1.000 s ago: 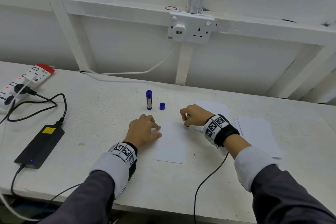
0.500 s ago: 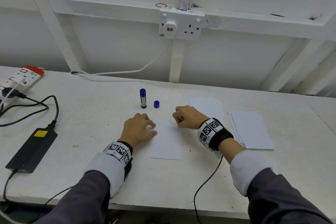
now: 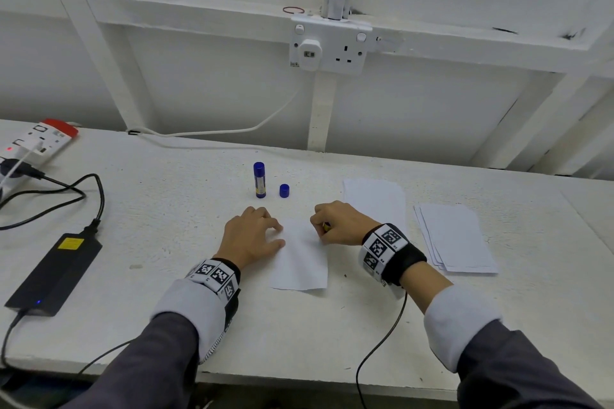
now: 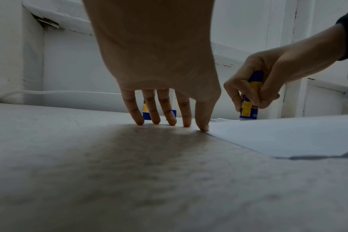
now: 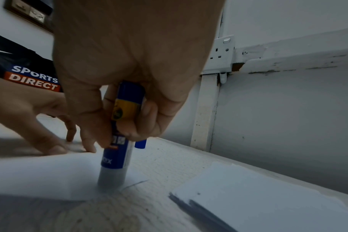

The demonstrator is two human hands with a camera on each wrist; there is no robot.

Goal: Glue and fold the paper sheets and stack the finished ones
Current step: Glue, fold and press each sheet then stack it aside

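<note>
Gripping glue stick [image 5: 121,119], tip on sheet [image 3: 300,262]

I count two glue sticks: one uncapped glue stick [image 5: 117,150] upright in my right hand [image 3: 342,222], its tip on paper, and a second glue stick [image 3: 259,180] standing toward the table's far edge. One loose blue cap [image 3: 284,190] stands just beside that second stick. Paper comes in three lots: one single sheet [image 3: 300,262] mid-table under my left hand [image 3: 249,237], one folded pile [image 3: 375,199] behind my right hand, and one fanned stack [image 3: 455,239] toward the right edge; its sheet count I cannot tell. Two hands in all.
</note>
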